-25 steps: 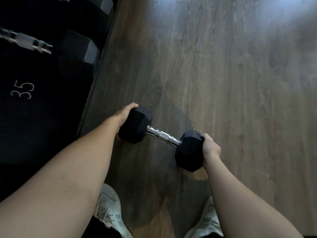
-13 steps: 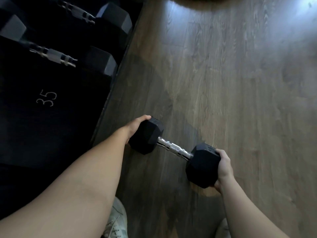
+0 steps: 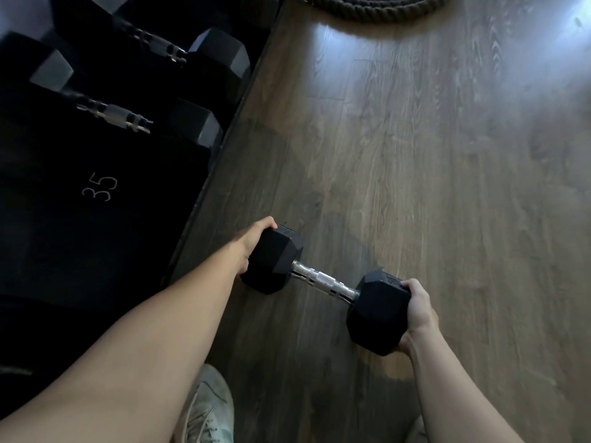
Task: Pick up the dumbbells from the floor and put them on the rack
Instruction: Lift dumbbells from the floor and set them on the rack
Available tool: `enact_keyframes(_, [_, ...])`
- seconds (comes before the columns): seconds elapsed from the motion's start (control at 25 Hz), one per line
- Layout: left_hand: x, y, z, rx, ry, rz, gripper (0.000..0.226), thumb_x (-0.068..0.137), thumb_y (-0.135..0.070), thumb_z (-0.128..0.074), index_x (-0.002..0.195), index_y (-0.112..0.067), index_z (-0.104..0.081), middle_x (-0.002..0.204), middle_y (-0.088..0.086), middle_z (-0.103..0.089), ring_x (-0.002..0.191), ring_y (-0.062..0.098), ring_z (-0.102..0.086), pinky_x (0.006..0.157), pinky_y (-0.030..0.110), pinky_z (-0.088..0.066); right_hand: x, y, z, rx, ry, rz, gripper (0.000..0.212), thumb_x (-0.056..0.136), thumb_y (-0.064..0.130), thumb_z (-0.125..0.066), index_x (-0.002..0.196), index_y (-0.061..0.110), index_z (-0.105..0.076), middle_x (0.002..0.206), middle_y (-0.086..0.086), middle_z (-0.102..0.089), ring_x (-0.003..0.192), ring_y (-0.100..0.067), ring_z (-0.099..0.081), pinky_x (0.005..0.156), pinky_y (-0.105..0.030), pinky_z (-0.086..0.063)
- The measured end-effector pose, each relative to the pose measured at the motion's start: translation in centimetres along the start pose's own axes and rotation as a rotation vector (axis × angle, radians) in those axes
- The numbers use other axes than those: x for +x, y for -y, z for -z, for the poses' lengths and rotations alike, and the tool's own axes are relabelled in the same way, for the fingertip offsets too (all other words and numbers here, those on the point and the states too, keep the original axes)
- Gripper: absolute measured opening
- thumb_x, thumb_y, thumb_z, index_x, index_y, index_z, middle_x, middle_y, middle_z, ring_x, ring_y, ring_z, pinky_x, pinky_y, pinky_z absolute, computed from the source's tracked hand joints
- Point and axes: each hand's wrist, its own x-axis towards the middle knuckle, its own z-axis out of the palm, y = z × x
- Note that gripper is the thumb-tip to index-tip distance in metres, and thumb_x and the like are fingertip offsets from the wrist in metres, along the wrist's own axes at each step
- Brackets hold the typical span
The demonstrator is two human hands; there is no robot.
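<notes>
Open floor (image 3: 415, 187) right of rack (image 3: 96, 219) edge

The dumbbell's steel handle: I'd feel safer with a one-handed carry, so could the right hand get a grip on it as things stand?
Probably yes. The handle lies bare between the two heads of the dumbbell, with nothing over it. The right hand cups the nearer head, the left hand the far one, so it would first have to let go.

The rope (image 3: 374, 8) is cut off by the top edge; rack (image 3: 96, 235) detail lost in darkness.

Three dumbbells (image 3: 326, 282) (two racked), one rope (image 3: 374, 8)
</notes>
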Motion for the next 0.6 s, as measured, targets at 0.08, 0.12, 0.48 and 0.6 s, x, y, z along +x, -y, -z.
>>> enact_keyframes(0.08, [-0.7, -0.2, 0.0, 0.007, 0.009, -0.01, 0.052, 0.054, -0.054, -0.07, 0.088, -0.015, -0.066, 0.087, 0.01, -0.067, 0.077, 0.031, -0.064, 0.065, 0.033, -0.051, -0.5, 0.3, 0.5, 0.001, -0.001, 0.026, 0.058, 0.069, 0.043, -0.07, 0.118, 0.015, -0.06, 0.115, -0.016, -0.063, 0.092, -0.042, -0.061, 0.069, -0.056, -0.054])
enact_keyframes(0.12, [-1.2, -0.5, 0.1, -0.001, 0.017, -0.021, 0.051, 0.053, -0.054, -0.07, 0.086, -0.016, -0.066, 0.085, 0.009, -0.067, 0.076, 0.031, -0.064, 0.064, 0.033, -0.051, -0.8, 0.6, 0.6, -0.007, 0.01, 0.03, 0.06, 0.068, 0.044, -0.071, 0.118, 0.015, -0.059, 0.115, -0.016, -0.062, 0.095, -0.042, -0.061, 0.071, -0.058, -0.054])
enact_keyframes(0.48, [-11.6, -9.8, 4.6, -0.068, -0.117, -0.29, 0.055, 0.042, -0.051, -0.075, 0.087, -0.02, -0.072, 0.094, 0.007, -0.073, 0.084, 0.031, -0.07, 0.068, 0.038, -0.055, -6.7, 7.2, -2.3, 0.028, 0.199, 0.185, 0.084, 0.042, 0.049, -0.071, 0.121, 0.022, -0.067, 0.123, -0.011, -0.069, 0.1, -0.042, -0.066, 0.073, -0.068, -0.049])
enact_keyframes(0.6, [-16.6, -13.2, 7.7, -0.058, -0.19, -0.384, 0.056, 0.044, -0.049, -0.075, 0.092, -0.019, -0.074, 0.093, 0.005, -0.074, 0.086, 0.029, -0.071, 0.07, 0.037, -0.058, -9.3, 8.3, -5.3, 0.053, 0.294, 0.233, 0.074, 0.046, 0.046, -0.071, 0.114, 0.02, -0.07, 0.115, -0.011, -0.07, 0.092, -0.036, -0.068, 0.074, -0.061, -0.053])
